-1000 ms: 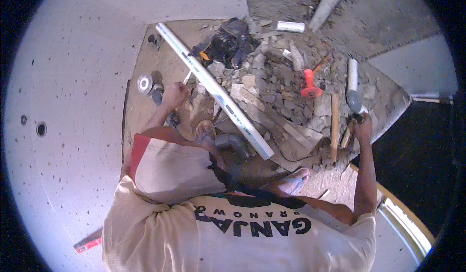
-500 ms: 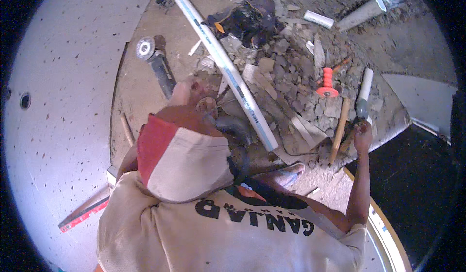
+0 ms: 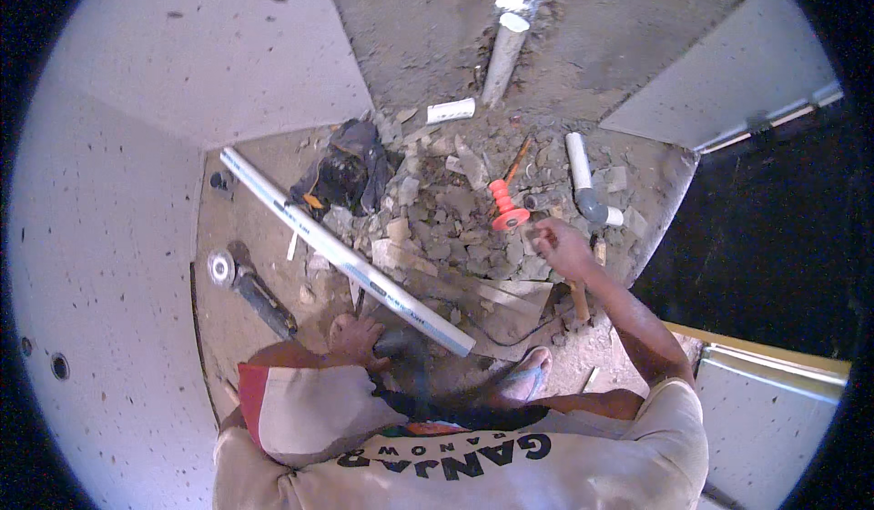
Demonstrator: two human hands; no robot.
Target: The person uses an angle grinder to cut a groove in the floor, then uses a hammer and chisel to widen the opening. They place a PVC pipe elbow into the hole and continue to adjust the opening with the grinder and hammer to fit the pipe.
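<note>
My right hand [image 3: 562, 248] is over the rubble with its fingers apart, just right of the orange guard and ridged grip of a chisel [image 3: 503, 202]. I see nothing in it. Beside and beyond it lies a white pipe [image 3: 579, 162] with a grey elbow [image 3: 592, 208] and a short white stub. Below my left knee, my left hand [image 3: 355, 335] has curled fingers near the floor, by the narrow end of a small pointed blade [image 3: 356, 288]. What those fingers hold is hidden. A long white pipe [image 3: 350, 260] lies slanting in front of that hand.
An angle grinder [image 3: 255, 301] lies left of my left hand. Dark crumpled cloth [image 3: 350, 164] and broken rubble [image 3: 455, 223] spread across the middle. A wooden handle [image 3: 580, 301] lies under my right forearm. An upright pipe [image 3: 503, 62] stands at the back wall; speckled wall [image 3: 109, 191] borders the left.
My right hand has left the elbowed pipe and moved left to beside the orange chisel guard. The view has turned, showing more of the back wall. My left hand stays near the grinder.
</note>
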